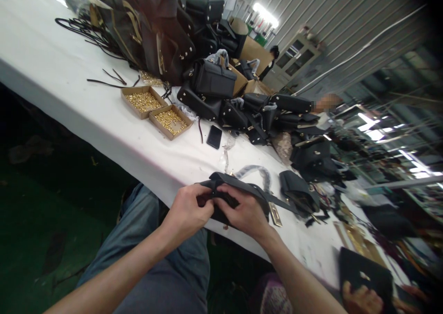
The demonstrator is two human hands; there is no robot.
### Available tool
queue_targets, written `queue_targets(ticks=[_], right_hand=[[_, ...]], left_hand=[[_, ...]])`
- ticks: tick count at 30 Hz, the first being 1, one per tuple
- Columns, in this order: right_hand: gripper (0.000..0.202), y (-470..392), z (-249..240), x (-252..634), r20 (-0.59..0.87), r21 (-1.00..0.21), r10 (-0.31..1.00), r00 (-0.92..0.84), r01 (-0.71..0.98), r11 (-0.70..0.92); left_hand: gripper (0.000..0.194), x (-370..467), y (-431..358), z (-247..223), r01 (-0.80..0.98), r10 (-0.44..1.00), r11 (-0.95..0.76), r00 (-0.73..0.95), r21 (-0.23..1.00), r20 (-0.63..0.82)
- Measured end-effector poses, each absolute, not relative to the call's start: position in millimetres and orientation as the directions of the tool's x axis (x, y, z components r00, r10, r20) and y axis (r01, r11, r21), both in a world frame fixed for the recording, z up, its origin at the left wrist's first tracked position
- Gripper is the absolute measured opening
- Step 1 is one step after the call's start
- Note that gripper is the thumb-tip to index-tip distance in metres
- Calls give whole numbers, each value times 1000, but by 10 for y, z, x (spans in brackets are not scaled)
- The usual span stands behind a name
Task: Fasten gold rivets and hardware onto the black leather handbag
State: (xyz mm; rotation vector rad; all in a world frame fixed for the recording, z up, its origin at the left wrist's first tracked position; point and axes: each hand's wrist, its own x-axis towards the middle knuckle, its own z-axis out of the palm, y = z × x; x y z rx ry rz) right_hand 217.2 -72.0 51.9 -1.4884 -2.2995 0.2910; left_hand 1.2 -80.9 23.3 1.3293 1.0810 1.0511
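On the left, the long table with a white cover (86, 106) was crossed by thin black cords (76, 26), away from its near edge. Beside them, dark brown leather pieces (173, 9) were piled in a big heap. Two shallow brown cardboard trays (131, 106) (183, 129) were set side by side, closer to the near edge, and both were filled with tiny shiny gold metal bits (143, 100). Right of the trays, a flat black phone (214, 137) was laid.

At the near edge, the left end of a soft black leather bag (254, 190) was pinched by the left hand (190, 208), its thumb and fingers close together. The bag was placed just ahead of the hands, its long side lined up with the near edge, so its left end was nearest to the left hand and the rest was stretched off to the right. Its front was gripped by the right hand (247, 214), with thumb and fingers bent and narrow. Whether anything tiny was pinched too could not be told.

Behind the bag, a curved handle wrapped in clear plastic (266, 178) was seen, and a gold metal rectangle (276, 214) by its right end. Farther right, another black bag (299, 189) was laid. At the far right, a flat black leather piece (367, 262) was touched by another person's hand (362, 298).
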Motion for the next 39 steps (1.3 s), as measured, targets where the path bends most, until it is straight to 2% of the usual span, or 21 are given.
queue_targets(ticks=[6,10,18,21,26,29,32,35,39], right_hand=[[34,-713,586,2208,164,-213,816,-555,787,579],[41,-747,642,2167,111,-95,792,-600,787,610],[26,-738,515,2198,149,-6,806,-573,814,580],[30,-753,464,2208,217,-22,820,-529,837,546],[31,-797,445,2181,261,-152,843,-469,843,516],[25,-780,520,2132,234,-191,848,-476,832,520],[12,-731,641,2082,133,-249,842,-523,805,539],[9,-687,725,2059,75,-245,828,-556,795,555],[9,-689,726,2039,79,-163,815,-574,799,579]], left_hand=[[17,20,-809,214,-11,978,5,208,1000,-3],[25,29,-794,196,-19,977,-33,210,999,36],[39,76,-735,102,-82,968,3,251,997,17],[38,79,-717,51,-88,967,19,256,996,4],[30,45,-707,31,-145,961,66,275,987,-24],[27,-4,-699,33,-168,950,125,303,978,-69],[27,-44,-694,24,-171,942,163,321,972,-102],[28,-61,-692,32,-170,939,160,329,972,-97],[30,-63,-693,64,-165,935,165,340,973,-101]])
